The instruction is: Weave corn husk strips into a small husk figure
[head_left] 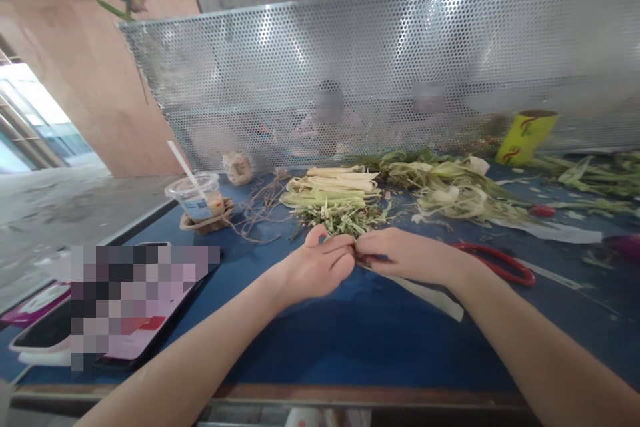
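Note:
Just in front of the leafy pile, my left hand (320, 263) and my right hand (400, 253) meet fingertip to fingertip. Both are closed in a pinch. A long pale strip of corn husk (430, 297) runs out from below my right hand's fingers toward the lower right. What lies between the left fingertips is too small and covered to make out. Right behind the hands is a pile of green stalk ends (340, 213), with stacked pale husk bundles (335, 185) beyond it. Red-handled scissors (500, 263) lie beside my right forearm, partly hidden by it.
Loose husks and leaves (455, 193) cover the back right, near a yellow tube (527, 139). Tangled twine (260, 207) lies left of the pile. A lidded cup with a straw (197, 197) and a tablet (165, 320) are at left. A perforated metal screen (360, 67) stands behind.

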Motion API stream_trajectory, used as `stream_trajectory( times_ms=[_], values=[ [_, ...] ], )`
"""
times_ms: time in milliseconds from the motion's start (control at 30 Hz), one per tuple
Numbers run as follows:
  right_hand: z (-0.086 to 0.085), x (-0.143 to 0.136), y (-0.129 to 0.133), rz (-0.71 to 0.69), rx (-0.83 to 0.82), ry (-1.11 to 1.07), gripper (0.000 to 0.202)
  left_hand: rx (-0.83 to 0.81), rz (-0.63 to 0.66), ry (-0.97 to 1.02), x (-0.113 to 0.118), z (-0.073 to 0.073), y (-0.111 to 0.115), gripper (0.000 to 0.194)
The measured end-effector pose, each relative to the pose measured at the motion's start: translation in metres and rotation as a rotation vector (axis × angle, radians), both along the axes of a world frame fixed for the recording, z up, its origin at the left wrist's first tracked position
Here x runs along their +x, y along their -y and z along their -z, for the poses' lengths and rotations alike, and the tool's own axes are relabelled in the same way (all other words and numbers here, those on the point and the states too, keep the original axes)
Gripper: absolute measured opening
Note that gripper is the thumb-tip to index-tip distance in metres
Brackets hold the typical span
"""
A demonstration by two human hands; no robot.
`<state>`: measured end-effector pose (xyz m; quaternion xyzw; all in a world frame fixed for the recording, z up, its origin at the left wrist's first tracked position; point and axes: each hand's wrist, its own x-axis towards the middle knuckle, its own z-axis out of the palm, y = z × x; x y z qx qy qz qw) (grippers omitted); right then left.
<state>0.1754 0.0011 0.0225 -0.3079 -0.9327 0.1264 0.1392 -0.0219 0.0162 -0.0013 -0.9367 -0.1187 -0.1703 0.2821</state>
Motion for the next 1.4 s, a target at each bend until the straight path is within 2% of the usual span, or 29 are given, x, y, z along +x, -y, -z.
stream_trajectory(
  times_ms=[167,367,500,600,667,767,900,1033,1100,1267,1333,1400],
  values=[
    [-0.001,0.002,0.001,-0.018,-0.019,0.001,0.018,0.032,0.041,0.009,0.001,-0.001,0.003,0.024],
    [-0.003,0.003,0.002,0.008,-0.013,0.014,0.019,-0.03,0.037,0.007,0.0,-0.002,0.004,0.024],
    [-0.01,0.011,0.003,0.148,-0.013,-0.099,0.019,-0.103,-0.044,0.135,-0.003,-0.006,-0.002,0.022],
    [-0.016,0.016,0.007,0.264,-0.147,-0.246,0.025,-0.134,-0.089,0.239,-0.005,-0.011,-0.006,0.018],
    [-0.018,0.016,0.01,0.271,-0.261,-0.257,0.032,-0.151,-0.093,0.263,-0.005,-0.013,-0.007,0.017],
    [-0.017,0.011,0.013,0.252,-0.371,-0.22,0.025,-0.154,-0.098,0.295,-0.005,-0.016,-0.007,0.014],
    [-0.011,0.004,0.013,0.304,-0.366,-0.335,0.021,-0.057,-0.146,0.344,-0.005,-0.019,-0.002,0.013],
    [-0.004,-0.007,0.013,0.335,-0.446,-0.507,0.016,0.21,-0.204,0.512,-0.003,-0.021,0.005,0.009],
    [-0.001,-0.014,0.015,0.346,-0.433,-0.56,0.014,0.326,-0.229,0.597,-0.002,-0.021,0.009,0.009],
    [0.0,-0.026,0.021,0.418,-0.313,-0.63,0.014,0.465,-0.224,0.719,0.0,-0.024,0.015,0.008],
    [-0.001,-0.028,0.023,0.464,-0.176,-0.607,0.012,0.457,-0.234,0.719,0.001,-0.026,0.016,0.005],
    [-0.001,-0.028,0.024,0.5,-0.009,-0.564,0.009,0.358,-0.267,0.676,0.003,-0.027,0.016,0.02]
  ],
)
